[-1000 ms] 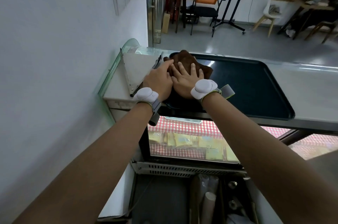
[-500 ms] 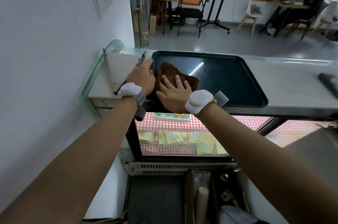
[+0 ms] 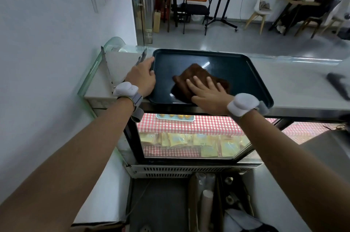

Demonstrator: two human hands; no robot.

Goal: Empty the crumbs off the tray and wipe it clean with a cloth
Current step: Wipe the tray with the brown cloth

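Note:
A dark rectangular tray (image 3: 236, 64) lies flat on top of a glass display counter. A folded brown cloth (image 3: 197, 74) rests on the tray's near middle. My right hand (image 3: 206, 92) presses flat on the cloth, fingers spread and pointing away from me. My left hand (image 3: 143, 78) grips the tray's left rim, thumb inside the edge. No crumbs show on the dark tray surface.
Metal tongs (image 3: 141, 58) lie on the counter top (image 3: 295, 87) just left of the tray, beside the white wall. A dark blurred object (image 3: 339, 84) lies at the counter's far right. Packaged pastries sit in the case below. A person sits at a far table.
My right hand has slid the cloth from the tray's left edge towards its middle. My left hand has stayed on the left rim.

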